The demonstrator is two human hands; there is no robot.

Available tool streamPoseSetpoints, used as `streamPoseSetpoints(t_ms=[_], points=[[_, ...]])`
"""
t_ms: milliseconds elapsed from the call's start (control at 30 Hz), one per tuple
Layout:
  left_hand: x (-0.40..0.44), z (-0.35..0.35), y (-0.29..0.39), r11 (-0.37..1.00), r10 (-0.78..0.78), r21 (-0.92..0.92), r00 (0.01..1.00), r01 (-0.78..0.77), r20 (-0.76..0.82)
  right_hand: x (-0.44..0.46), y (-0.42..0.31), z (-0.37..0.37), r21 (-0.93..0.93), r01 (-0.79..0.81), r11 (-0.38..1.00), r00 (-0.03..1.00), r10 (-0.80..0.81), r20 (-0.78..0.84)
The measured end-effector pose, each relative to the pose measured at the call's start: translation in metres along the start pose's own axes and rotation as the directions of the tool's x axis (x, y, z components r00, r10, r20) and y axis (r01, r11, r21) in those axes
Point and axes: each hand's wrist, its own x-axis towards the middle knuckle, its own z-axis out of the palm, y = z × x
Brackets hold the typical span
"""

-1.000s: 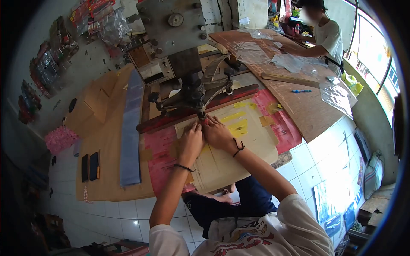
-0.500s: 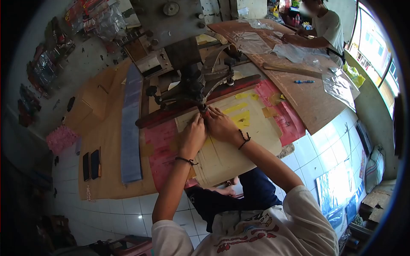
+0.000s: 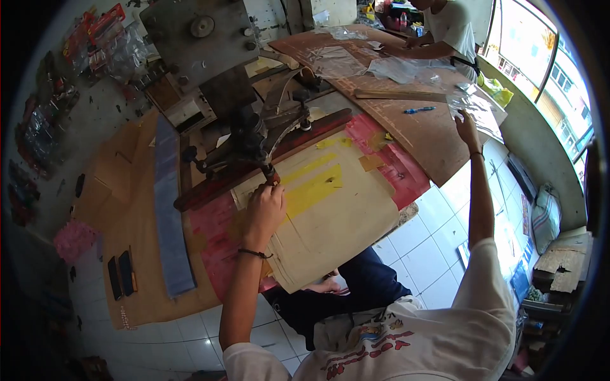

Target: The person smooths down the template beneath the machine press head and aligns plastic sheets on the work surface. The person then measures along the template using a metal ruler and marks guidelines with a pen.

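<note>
My left hand [image 3: 265, 208] lies curled on the cream board [image 3: 337, 222], just below the dark lower tip [image 3: 270, 174] of the machine's metal arm. Its fingers are bent together, and whatever they may grip is hidden under them. Yellow patches mark the board, which sits over a red-stained base [image 3: 403, 171]. Far to the right, my right hand [image 3: 468, 130] is stretched out at the clear plastic sheets [image 3: 486, 117] on the brown tabletop's edge. The fingers there look extended; contact with the plastic is hard to make out.
A blue pen [image 3: 420, 110] and a wooden strip [image 3: 400, 96] lie on the brown tabletop [image 3: 438, 149]. Another person [image 3: 451, 32] works at its far side. A heavy metal machine [image 3: 203, 38] stands ahead. On the left are a blue-grey strip [image 3: 170, 216] and two phone-like dark objects [image 3: 121, 274].
My right hand has left the machine's tip and swung far right to the plastic sheets. My left hand stays near the tip. The view has turned to the right.
</note>
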Motion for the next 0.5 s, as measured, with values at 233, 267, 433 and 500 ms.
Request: streamPoseSetpoints(t_ms=[233, 267, 433, 500], points=[[-0.036, -0.026, 0.043, 0.988, 0.031, 0.148, 0.995, -0.045, 0.092, -0.026, -0.051, -0.046, -0.369, -0.061, 0.927, 0.9, 0.211, 0.381], [-0.045, -0.032, 0.055, 0.975, 0.04, 0.209, 0.988, -0.071, 0.151, -0.036, -0.071, -0.058, -0.382, -0.032, 0.924, 0.883, 0.205, 0.422], [-0.072, -0.063, 0.099, 0.987, 0.092, -0.151, 0.965, -0.056, 0.244, -0.083, -0.112, -0.083, -0.319, 0.05, 0.946, 0.801, 0.153, 0.578], [-0.083, -0.057, 0.102, 0.975, 0.124, -0.212, 0.953, -0.066, 0.275, -0.102, -0.104, -0.088, -0.327, 0.108, 0.939, 0.786, 0.121, 0.607]])
